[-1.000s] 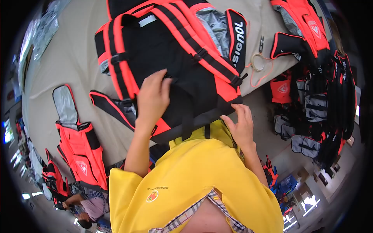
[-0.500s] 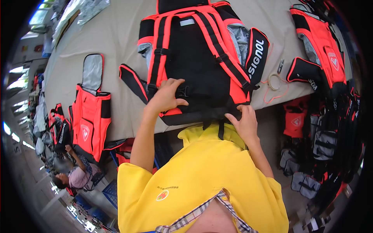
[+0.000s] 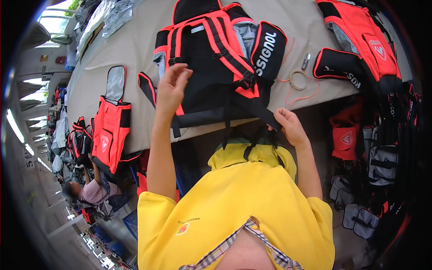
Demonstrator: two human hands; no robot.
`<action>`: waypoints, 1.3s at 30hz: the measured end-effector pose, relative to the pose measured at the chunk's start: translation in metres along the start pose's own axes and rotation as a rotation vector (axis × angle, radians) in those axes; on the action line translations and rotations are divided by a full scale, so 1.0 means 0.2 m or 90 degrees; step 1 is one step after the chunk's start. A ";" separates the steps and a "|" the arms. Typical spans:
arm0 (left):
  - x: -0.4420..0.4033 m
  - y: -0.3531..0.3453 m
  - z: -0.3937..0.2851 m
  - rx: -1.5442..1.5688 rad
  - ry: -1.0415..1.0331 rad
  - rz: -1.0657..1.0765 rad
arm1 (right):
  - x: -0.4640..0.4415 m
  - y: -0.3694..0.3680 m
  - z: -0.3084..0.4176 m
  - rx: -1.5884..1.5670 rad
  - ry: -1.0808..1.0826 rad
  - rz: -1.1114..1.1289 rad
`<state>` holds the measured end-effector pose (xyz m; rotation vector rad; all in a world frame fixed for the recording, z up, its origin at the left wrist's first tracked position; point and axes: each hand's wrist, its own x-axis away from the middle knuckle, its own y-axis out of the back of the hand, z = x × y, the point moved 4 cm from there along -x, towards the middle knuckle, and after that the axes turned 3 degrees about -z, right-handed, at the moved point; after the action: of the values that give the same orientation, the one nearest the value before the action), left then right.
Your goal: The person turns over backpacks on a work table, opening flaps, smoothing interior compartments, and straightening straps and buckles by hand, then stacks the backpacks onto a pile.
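Note:
A black and neon-red backpack (image 3: 204,85) lies on the table with its shoulder straps facing up. Just below the buckle of one shoulder strap, my left hand (image 3: 172,87) is over the pack's left side, fingers loosely bent and apart, nothing visible in them. My right hand (image 3: 291,127) pinches the end of a wide black strap (image 3: 256,112) at the pack's lower right corner, pulled out past the table edge. A black side flap (image 3: 270,48) with white lettering spreads out on the right. Thin black straps hang from the pack's bottom edge.
A tape roll (image 3: 298,80), a small cutter (image 3: 306,61) and a loose red cord (image 3: 310,94) lie to the right. Similar red bags (image 3: 375,42) (image 3: 111,130) sit at both sides. More bags hang below right. Another person (image 3: 94,191) works at the far left.
My left hand has lifted up and left from the pack's lower part. My right hand has drawn a black strap out from the lower right corner. The view has shifted slightly.

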<state>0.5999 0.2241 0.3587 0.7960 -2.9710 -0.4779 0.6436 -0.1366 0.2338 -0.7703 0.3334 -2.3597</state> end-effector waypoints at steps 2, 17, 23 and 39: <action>0.17 -0.16 0.11 -0.370 -0.139 0.098 | 0.10 0.11 0.01 -0.027 0.004 0.013; 0.76 -0.90 -0.34 -0.409 -0.377 0.405 | 0.37 0.18 0.05 -0.253 -0.043 0.147; 0.67 -0.82 -0.15 0.093 -0.041 0.339 | 0.36 0.01 0.20 -0.359 0.043 0.106; 0.55 -0.20 0.17 0.664 0.259 -0.069 | 0.60 -1.04 0.98 -0.168 0.591 0.442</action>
<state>0.5201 0.1461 0.3088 0.9125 -2.6219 1.1811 0.5846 -0.0602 0.5291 0.3730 1.1031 -1.8483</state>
